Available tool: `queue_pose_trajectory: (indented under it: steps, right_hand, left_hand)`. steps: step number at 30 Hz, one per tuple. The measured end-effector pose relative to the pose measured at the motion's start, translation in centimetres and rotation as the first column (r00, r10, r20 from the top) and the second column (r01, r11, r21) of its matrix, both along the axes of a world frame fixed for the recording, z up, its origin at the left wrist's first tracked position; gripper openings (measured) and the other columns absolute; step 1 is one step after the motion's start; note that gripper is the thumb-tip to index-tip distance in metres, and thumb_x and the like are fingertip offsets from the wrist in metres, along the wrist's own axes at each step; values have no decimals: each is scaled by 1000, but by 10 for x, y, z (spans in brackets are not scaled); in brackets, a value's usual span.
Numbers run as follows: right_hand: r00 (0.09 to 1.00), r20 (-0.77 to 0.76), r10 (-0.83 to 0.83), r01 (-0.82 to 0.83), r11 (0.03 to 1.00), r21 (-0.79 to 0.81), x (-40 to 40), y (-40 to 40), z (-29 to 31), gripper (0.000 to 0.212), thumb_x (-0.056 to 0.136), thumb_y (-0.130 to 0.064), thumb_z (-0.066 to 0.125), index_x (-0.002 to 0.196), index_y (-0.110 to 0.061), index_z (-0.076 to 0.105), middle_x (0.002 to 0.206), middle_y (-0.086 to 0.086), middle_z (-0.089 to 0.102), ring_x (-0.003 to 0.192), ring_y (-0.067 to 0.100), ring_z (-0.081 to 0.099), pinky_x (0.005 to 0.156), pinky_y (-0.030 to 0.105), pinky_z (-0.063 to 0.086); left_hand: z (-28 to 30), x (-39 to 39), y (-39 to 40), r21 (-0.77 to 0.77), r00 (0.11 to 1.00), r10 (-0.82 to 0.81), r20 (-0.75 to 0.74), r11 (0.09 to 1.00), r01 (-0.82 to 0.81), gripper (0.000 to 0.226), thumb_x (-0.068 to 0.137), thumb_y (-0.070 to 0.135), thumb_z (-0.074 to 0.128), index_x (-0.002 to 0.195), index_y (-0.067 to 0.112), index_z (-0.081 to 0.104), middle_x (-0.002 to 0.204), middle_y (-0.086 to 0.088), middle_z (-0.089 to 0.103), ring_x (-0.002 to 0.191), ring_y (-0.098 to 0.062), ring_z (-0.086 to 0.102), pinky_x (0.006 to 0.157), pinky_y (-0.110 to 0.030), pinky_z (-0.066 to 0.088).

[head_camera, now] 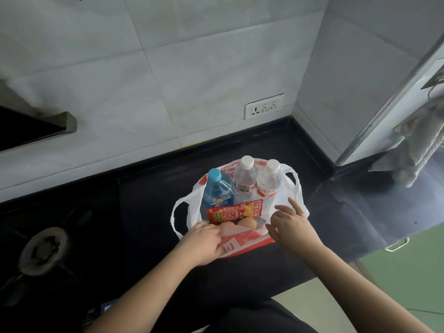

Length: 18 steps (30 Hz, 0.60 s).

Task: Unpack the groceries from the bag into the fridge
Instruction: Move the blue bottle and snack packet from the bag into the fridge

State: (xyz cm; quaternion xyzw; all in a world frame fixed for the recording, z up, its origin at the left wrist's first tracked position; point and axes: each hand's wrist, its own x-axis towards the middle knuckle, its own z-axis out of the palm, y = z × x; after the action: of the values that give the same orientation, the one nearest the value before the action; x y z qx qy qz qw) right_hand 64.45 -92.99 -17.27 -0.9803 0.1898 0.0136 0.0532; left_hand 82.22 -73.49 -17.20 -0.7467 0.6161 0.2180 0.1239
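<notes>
I see a white plastic carrier bag with red print [242,243] sitting on the black worktop [149,212], toward its back right corner, mouth open. Standing inside along the far side: a blue-capped blue-tinted bottle [217,191] on the left, then two clear bottles with white caps [245,181] [270,182] side by side. In front of them lies a red-orange snack packet [234,212], and just nearer, two brown eggs [246,223] at the bag's near rim.

Left hand [204,243] grips the bag's near-left edge, fingers curled over the plastic next to the eggs. Right hand [292,224] is over the bag's right side, fingers spread and loose, index finger extended; can't tell whether it touches the plastic, holds nothing that I can see.

Rest: a gas hob burner [43,248] at the worktop's left, a white wall socket [264,106] on the tiled wall behind the bag, a grey cloth [418,150] hanging at the right.
</notes>
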Motion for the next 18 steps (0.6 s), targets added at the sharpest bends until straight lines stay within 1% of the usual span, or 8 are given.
queue_pose_trajectory:
  steps: [3, 5, 8, 9, 11, 13, 15, 18]
  right_hand:
    - [1000, 23, -20, 20, 1000, -15, -1, -9, -3, 21, 78, -34, 74, 62, -21, 68, 70, -7, 71, 88, 19, 71, 106, 51, 37]
    - [997, 70, -22, 23, 1000, -3, 0, -15, -8, 20, 80, -32, 72, 64, -20, 67, 71, -5, 68, 81, 19, 70, 104, 49, 41]
    - [991, 122, -54, 52, 999, 13, 2, -21, -11, 27, 87, -30, 56, 69, -13, 67, 82, 0, 68, 80, 21, 68, 96, 41, 47]
    - [986, 147, -75, 73, 997, 21, 3, -23, -11, 24, 86, -26, 58, 70, -11, 66, 87, 4, 68, 81, 23, 68, 91, 40, 51]
    - [976, 173, -132, 122, 991, 63, 5, -25, -8, 12, 80, -17, 70, 74, -8, 63, 98, 10, 66, 86, 30, 68, 83, 40, 54]
    - [971, 161, -179, 161, 980, 120, 7, -28, -9, 13, 78, -13, 71, 82, -8, 60, 110, 13, 63, 93, 32, 67, 85, 41, 52]
    - [960, 144, -241, 214, 960, 182, 9, -33, -11, 15, 81, -13, 66, 93, -7, 59, 124, 11, 58, 100, 32, 64, 91, 40, 48]
    - [956, 67, -286, 261, 931, 255, 13, -43, -14, 40, 87, -19, 56, 125, -9, 50, 141, 6, 48, 114, 30, 58, 101, 39, 40]
  left_hand:
    - [1, 6, 3, -51, 999, 39, 15, 998, -39, 41, 100, 37, 34, 112, 18, 68, 114, 3, 67, 112, -17, 56, 111, -36, 29]
    - [1, 7, 5, -45, 997, 66, 33, 997, -64, 41, 101, 37, 33, 108, 17, 68, 107, 3, 69, 105, -18, 58, 109, -37, 32]
    - [-1, 9, 6, -22, 993, 111, 49, 994, -110, 39, 101, 36, 33, 102, 17, 67, 99, 0, 69, 96, -20, 60, 101, -38, 39]
    - [-2, 9, 6, -11, 991, 128, 51, 992, -127, 39, 101, 36, 32, 100, 17, 66, 96, -1, 69, 92, -21, 60, 97, -39, 43]
    - [-4, 9, 7, 14, 986, 163, 43, 986, -164, 39, 100, 37, 32, 97, 16, 65, 92, -3, 68, 86, -23, 60, 86, -40, 47]
    - [-8, 8, 8, 20, 979, 202, 26, 979, -203, 37, 100, 38, 34, 97, 16, 63, 89, -5, 67, 85, -24, 59, 76, -39, 47]
    - [-10, 8, 8, -6, 975, 219, 34, 976, -219, 32, 100, 39, 35, 102, 16, 57, 90, -7, 67, 86, -26, 60, 71, -38, 45]
    - [-11, 8, 7, -44, 976, 210, 59, 977, -208, 28, 100, 40, 36, 112, 18, 51, 92, -8, 67, 90, -29, 61, 71, -38, 45]
